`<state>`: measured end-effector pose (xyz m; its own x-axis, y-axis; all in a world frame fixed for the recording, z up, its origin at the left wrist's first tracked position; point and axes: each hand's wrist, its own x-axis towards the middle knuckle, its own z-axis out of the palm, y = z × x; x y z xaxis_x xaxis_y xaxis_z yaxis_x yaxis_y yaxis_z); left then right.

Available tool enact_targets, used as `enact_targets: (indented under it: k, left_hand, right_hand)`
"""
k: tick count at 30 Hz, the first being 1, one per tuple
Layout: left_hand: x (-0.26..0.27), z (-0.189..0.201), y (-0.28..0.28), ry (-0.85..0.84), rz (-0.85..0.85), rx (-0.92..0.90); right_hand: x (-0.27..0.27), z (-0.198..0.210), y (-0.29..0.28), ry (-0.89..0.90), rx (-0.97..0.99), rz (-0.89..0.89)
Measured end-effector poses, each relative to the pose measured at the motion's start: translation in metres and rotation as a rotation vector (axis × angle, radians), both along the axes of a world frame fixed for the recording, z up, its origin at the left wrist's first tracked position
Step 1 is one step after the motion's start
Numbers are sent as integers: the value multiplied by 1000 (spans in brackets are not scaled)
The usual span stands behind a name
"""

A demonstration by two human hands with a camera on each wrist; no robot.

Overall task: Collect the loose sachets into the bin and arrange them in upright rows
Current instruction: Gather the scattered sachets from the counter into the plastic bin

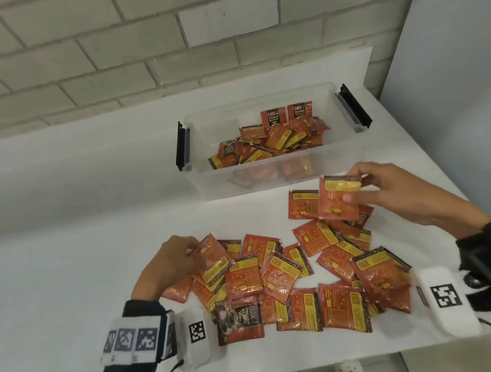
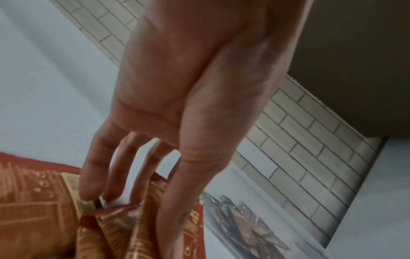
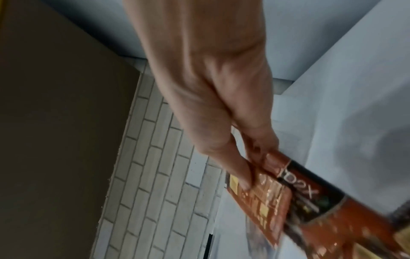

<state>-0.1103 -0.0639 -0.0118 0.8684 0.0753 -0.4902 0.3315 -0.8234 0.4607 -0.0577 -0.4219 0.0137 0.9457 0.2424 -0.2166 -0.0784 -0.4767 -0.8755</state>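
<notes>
Red sachet pinched in right hand above loose sachets.

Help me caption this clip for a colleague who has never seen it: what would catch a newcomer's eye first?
First, the sprawl of red and yellow loose sachets across the white table, nearest the camera. Behind it stands a clear bin with black latches, sachets jumbled inside and two upright against its far wall. The right hand lifts a small stack of sachets above the pile, while the left hand pinches another sachet at the pile's left edge.
</notes>
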Motion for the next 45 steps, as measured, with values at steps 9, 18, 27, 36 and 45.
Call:
enact_targets:
  k: [9,18,27,36,45]
  left_hand:
    - [2,6,7,-146,211,-305]
    - [13,7,-17,-135,125,-130]
    - [14,-17,-24,-52,126,-78]
    - [25,11,-17,-59,208,-373]
    - [86,80,-47,-443,264,-747]
  right_hand:
    - [-32,-50,-6,65,-528,191]
    - [-25,-46,3,211,-559,226]
    - [-12,-44,-6,196,-275,176]
    - [11,-3,-15,-10,-59,165]
    - [79,48,22,-75,426,-86]
